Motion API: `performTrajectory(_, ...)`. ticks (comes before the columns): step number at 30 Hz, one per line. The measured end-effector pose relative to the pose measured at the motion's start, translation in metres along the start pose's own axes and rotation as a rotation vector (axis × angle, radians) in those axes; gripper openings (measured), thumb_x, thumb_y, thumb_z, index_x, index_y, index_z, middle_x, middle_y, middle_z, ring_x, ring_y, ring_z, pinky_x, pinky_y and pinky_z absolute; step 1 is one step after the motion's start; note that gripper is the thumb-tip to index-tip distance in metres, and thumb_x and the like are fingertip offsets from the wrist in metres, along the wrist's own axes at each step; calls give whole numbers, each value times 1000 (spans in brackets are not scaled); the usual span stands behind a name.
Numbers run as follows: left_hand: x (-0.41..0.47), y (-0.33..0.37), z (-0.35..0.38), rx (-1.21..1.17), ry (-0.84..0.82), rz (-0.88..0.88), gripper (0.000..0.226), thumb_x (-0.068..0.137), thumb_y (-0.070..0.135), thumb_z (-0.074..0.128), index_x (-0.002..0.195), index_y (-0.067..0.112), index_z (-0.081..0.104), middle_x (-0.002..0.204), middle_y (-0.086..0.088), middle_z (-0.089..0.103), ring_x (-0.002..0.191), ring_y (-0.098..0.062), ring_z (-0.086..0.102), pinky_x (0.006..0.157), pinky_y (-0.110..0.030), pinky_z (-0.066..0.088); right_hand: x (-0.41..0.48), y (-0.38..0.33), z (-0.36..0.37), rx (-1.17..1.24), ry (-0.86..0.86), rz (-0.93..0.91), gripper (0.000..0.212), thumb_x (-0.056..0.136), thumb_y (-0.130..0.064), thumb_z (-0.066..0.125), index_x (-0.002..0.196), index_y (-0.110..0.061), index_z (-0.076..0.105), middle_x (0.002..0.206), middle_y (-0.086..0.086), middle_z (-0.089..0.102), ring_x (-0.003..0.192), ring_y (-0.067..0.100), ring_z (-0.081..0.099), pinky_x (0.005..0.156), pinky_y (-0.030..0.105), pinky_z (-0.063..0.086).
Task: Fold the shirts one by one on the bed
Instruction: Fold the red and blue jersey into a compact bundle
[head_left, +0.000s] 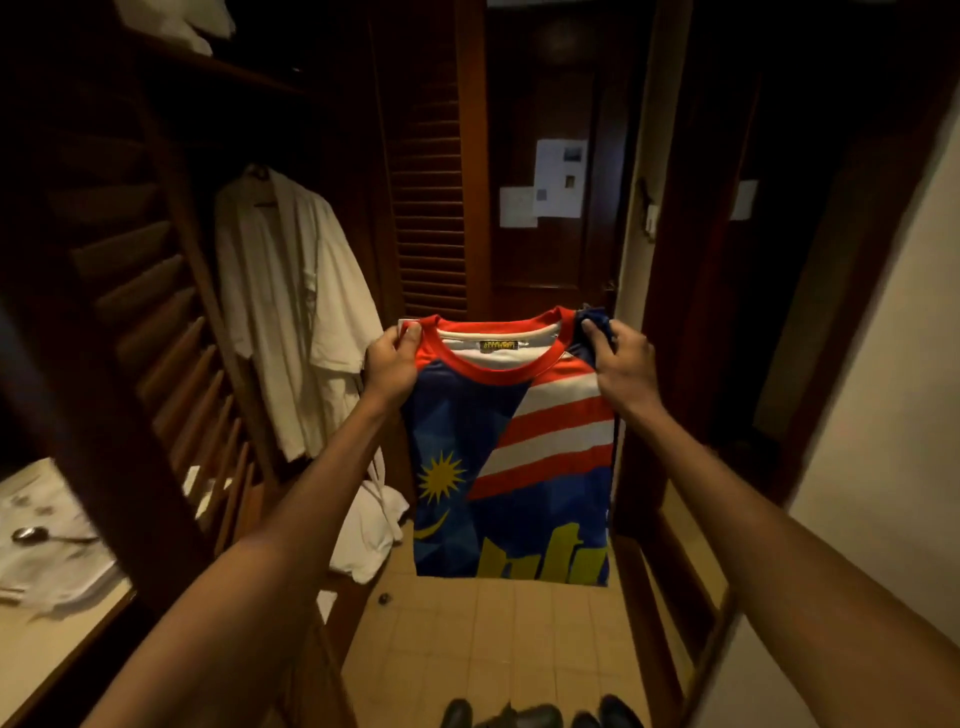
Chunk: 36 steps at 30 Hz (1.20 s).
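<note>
White robe (291, 312) hangs in the closet on the left. Next to it the left hand (390, 366) pinches one shoulder of the shirt (498, 467), thumb on the red collar edge. The right hand (623, 366) grips the other shoulder, bunching blue cloth. Between them the shirt hangs in the air above the tiled floor (493, 649); no bed is in view. It looks light, limp and a little slick, probably a sports knit, so both shoulder seams seem the soundest places to hold it.

Robe (291, 312) left of shirt (511, 467), seemingly behind
</note>
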<state>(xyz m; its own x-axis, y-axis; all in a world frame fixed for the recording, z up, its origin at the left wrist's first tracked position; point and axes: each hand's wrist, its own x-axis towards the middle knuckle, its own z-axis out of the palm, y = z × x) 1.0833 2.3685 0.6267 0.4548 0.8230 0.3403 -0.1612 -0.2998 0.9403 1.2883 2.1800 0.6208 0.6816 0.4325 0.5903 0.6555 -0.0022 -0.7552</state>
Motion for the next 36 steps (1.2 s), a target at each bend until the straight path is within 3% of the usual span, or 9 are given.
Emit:
performTrajectory(6, 112, -55, 1, 1, 101, -27, 20, 103, 24, 54, 97, 15, 71, 95, -12, 73, 81, -18, 68, 83, -42, 57, 94, 61, 85, 0, -68, 5, 31, 100, -34, 55, 92, -8, 70, 77, 4, 69, 63, 11, 61, 55, 33, 42)
performTrajectory(10, 186, -96, -8, -25, 127, -61, 21, 103, 26, 55, 98, 13, 70, 107, -23, 71, 90, -26, 66, 93, -51, 54, 150, 92, 148, 2, -113, -23, 26, 100, -30, 56, 87, -10, 67, 73, 1, 64, 59, 2, 53, 49, 19, 33)
performTrajectory(13, 237, -116, -23, -67, 172, -70, 21, 102, 25, 55, 96, 15, 72, 101, -17, 73, 88, -23, 66, 90, -46, 55, 191, 108, 204, 27, -141, -45, 27, 100, -29, 56, 81, -11, 62, 71, 3, 62, 57, 2, 51, 47, 15, 31)
performTrajectory(17, 303, -130, -54, -220, 239, -111, 22, 104, 19, 51, 93, 11, 68, 73, 2, 74, 67, -10, 68, 70, -27, 58, 243, 111, 283, 48, -187, -72, 31, 100, -31, 55, 81, -7, 64, 70, 1, 61, 58, 0, 51, 48, 14, 32)
performTrajectory(20, 351, -143, -85, -232, 284, -110, 20, 103, 19, 53, 96, 11, 70, 82, -3, 73, 79, -18, 67, 82, -35, 56, 273, 109, 342, 98, -230, -79, 28, 100, -30, 55, 81, -12, 63, 71, -1, 61, 59, -1, 52, 48, 11, 33)
performTrajectory(23, 386, -162, -116, -204, 350, -133, 19, 103, 22, 55, 96, 13, 70, 83, -3, 74, 75, -15, 68, 76, -32, 57, 298, 113, 401, 139, -269, -74, 25, 100, -29, 55, 80, -16, 61, 72, -2, 62, 59, 0, 54, 50, 12, 35)
performTrajectory(28, 426, -192, -163, -100, 482, -142, 20, 104, 22, 53, 95, 13, 68, 83, -4, 72, 70, -12, 67, 67, -26, 57, 332, 129, 511, 271, -417, -45, 29, 101, -33, 54, 86, -11, 67, 79, 5, 70, 72, 20, 66, 66, 42, 51)
performTrajectory(32, 448, -225, -198, 140, 614, -69, 23, 105, 24, 50, 100, 13, 70, 88, -4, 70, 75, -11, 64, 70, -24, 54, 355, 143, 600, 379, -567, -85, 30, 99, -39, 53, 87, -16, 67, 80, 4, 71, 76, 21, 68, 67, 45, 54)
performTrajectory(36, 456, -258, -232, 472, 808, 44, 28, 104, 35, 49, 97, 17, 70, 82, -1, 67, 73, -11, 58, 68, -28, 47, 370, 144, 680, 488, -733, -112, 27, 101, -35, 52, 93, -16, 69, 86, 5, 73, 75, 13, 66, 66, 34, 52)
